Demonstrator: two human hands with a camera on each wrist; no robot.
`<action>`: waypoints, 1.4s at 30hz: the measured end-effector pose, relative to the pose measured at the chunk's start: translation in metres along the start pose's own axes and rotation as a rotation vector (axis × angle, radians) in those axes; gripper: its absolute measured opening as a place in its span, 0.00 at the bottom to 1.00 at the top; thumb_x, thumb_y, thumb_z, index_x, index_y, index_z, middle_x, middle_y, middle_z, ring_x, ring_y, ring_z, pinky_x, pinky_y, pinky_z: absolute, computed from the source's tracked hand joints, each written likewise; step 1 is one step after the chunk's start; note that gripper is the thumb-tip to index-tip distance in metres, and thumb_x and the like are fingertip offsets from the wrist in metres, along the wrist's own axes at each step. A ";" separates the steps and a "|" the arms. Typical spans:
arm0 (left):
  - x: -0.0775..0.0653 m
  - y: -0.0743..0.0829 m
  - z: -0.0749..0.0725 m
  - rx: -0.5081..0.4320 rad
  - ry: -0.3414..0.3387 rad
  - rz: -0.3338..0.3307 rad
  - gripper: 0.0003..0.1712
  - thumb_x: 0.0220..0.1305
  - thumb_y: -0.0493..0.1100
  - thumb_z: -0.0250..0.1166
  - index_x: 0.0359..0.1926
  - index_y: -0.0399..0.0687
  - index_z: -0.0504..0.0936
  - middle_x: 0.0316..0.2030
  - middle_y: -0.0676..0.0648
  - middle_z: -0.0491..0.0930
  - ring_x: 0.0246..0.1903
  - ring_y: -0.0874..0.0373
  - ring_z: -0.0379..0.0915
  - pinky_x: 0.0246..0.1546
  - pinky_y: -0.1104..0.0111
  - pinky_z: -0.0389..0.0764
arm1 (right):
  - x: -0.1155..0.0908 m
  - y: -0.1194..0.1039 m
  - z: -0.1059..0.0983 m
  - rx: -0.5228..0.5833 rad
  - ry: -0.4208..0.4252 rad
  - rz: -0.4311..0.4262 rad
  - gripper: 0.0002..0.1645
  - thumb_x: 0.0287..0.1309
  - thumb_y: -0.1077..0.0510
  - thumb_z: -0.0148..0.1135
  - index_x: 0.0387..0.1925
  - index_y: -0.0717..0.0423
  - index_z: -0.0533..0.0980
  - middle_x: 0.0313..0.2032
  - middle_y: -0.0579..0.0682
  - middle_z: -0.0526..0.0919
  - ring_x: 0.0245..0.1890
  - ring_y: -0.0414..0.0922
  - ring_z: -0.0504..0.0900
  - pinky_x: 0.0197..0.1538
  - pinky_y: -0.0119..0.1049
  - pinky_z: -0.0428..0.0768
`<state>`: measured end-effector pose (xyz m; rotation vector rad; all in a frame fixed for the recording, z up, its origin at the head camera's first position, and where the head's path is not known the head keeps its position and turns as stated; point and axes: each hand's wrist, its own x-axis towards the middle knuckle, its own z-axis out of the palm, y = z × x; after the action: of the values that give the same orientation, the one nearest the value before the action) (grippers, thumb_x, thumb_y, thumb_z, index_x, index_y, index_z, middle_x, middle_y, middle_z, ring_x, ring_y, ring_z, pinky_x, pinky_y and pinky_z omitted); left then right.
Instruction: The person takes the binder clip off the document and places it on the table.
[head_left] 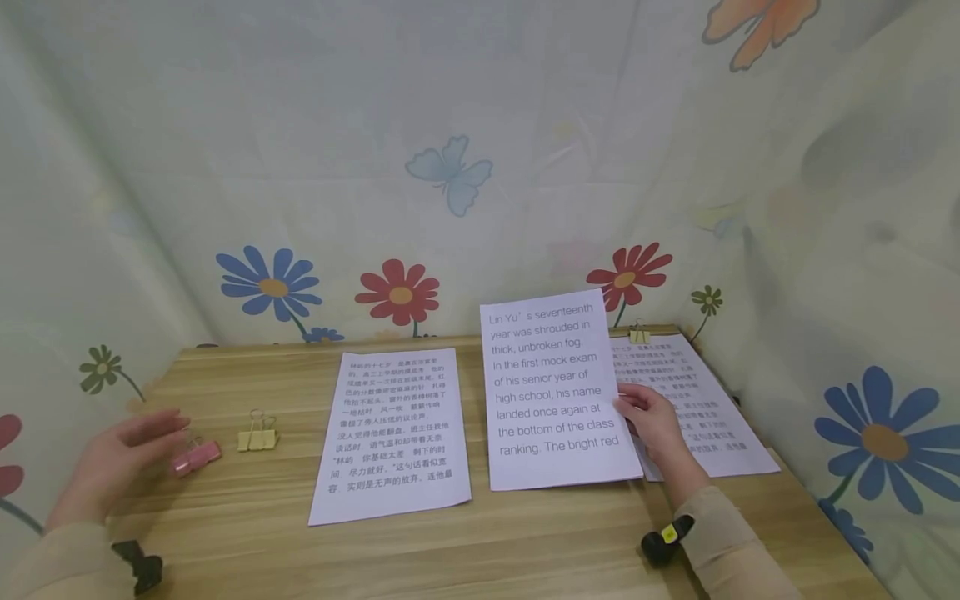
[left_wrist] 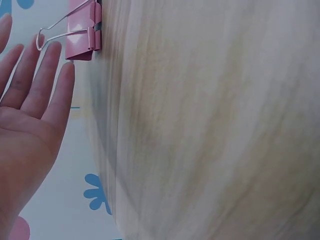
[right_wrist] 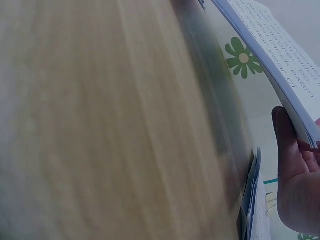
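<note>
My right hand (head_left: 652, 423) pinches the right edge of a stack of printed sheets (head_left: 555, 392) with English text, held up off the table and tilted toward me. Several sheet edges show along the stack's side in the right wrist view. On the left, my left hand (head_left: 135, 450) reaches with extended fingers to a pink binder clip (head_left: 197, 458) on the table. In the left wrist view its fingertips are at the wire handles of the pink clip (left_wrist: 80, 35); whether they touch cannot be told. A yellow binder clip (head_left: 258, 435) stands just right of the pink one.
Printed Chinese pages (head_left: 390, 437) lie on the wooden table (head_left: 247, 525) in the middle. Farther right, another stack of pages (head_left: 708, 417) carries a yellow binder clip (head_left: 640, 335) at its top edge, partly covered by the held stack. A flowered curtain (head_left: 337, 208) surrounds the table.
</note>
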<state>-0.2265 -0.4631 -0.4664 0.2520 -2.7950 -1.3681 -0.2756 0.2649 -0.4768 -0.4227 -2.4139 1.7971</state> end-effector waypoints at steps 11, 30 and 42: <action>-0.004 0.009 0.000 -0.046 0.071 0.046 0.42 0.67 0.61 0.62 0.73 0.42 0.63 0.41 0.80 0.72 0.41 0.86 0.60 0.65 0.43 0.60 | 0.004 0.001 0.003 -0.039 -0.016 0.000 0.22 0.65 0.64 0.61 0.59 0.61 0.75 0.45 0.55 0.80 0.37 0.42 0.79 0.36 0.28 0.79; -0.006 0.036 0.003 -0.026 0.157 0.182 0.34 0.67 0.56 0.64 0.69 0.47 0.70 0.43 0.76 0.75 0.44 0.87 0.65 0.36 0.89 0.67 | 0.010 0.004 0.011 -0.105 -0.069 -0.008 0.23 0.65 0.64 0.60 0.61 0.62 0.74 0.48 0.59 0.80 0.41 0.46 0.80 0.39 0.31 0.80; -0.009 0.061 0.015 -0.100 0.142 0.233 0.31 0.67 0.52 0.66 0.68 0.50 0.72 0.46 0.71 0.80 0.43 0.83 0.72 0.37 0.88 0.69 | 0.010 0.006 0.015 -0.069 -0.096 -0.005 0.23 0.63 0.66 0.62 0.59 0.66 0.74 0.45 0.59 0.81 0.37 0.43 0.80 0.37 0.31 0.81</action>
<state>-0.2275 -0.4133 -0.4267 0.0187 -2.5383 -1.3716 -0.2883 0.2558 -0.4881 -0.3432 -2.5444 1.7754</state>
